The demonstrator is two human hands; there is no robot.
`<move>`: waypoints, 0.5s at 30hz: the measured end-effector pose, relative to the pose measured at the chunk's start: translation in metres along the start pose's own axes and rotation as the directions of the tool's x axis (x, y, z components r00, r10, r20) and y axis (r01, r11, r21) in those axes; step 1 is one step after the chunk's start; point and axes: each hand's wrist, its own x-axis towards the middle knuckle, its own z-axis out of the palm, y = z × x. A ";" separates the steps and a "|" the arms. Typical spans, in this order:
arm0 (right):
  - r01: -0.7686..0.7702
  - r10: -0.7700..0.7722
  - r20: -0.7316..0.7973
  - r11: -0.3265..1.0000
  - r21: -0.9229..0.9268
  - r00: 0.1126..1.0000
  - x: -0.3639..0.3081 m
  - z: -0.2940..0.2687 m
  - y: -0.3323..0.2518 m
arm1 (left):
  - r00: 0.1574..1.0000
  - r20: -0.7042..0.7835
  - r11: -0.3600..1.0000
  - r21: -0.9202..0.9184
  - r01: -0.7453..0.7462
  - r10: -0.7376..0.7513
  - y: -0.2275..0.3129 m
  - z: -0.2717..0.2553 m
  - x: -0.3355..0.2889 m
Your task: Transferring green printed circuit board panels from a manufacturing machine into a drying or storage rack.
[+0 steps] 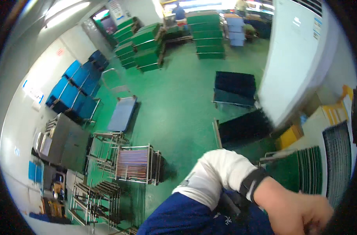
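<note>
Where my left hand shows at lower right, the fingers look curled — I can't tell whether they're clamped on anything. Just beyond them, green boards stand upright in a row; by my guess they're stiff and light, perhaps slippery on the faces — so best held by the edges.

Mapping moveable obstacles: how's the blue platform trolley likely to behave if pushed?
The blue platform trolley should probably roll, given its metal push handle, though I can't make out wheels. Its flat deck shows no sag, so it looks stiff. It seems unlikely to tip, since the deck sits low over the green floor.
</note>
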 end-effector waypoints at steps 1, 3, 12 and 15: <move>-0.031 0.031 -0.006 0.999 -0.036 0.999 -0.001 0.003 0.016 | 0.982 -0.137 0.986 0.093 0.141 -0.128 0.013 -0.002 -0.004; -0.075 0.074 -0.018 0.993 -0.088 0.997 -0.004 0.008 0.041 | 0.850 -0.412 0.883 0.188 0.431 -0.328 0.041 -0.010 -0.015; 0.041 -0.080 -0.168 0.974 -0.223 0.983 0.002 0.041 0.084 | 0.332 -0.941 0.774 0.162 0.613 -0.067 0.146 -0.072 -0.153; -0.007 0.008 0.002 0.974 -0.225 1.000 -0.004 0.028 0.092 | 0.238 -0.968 0.697 0.118 0.707 -0.077 0.191 -0.057 -0.192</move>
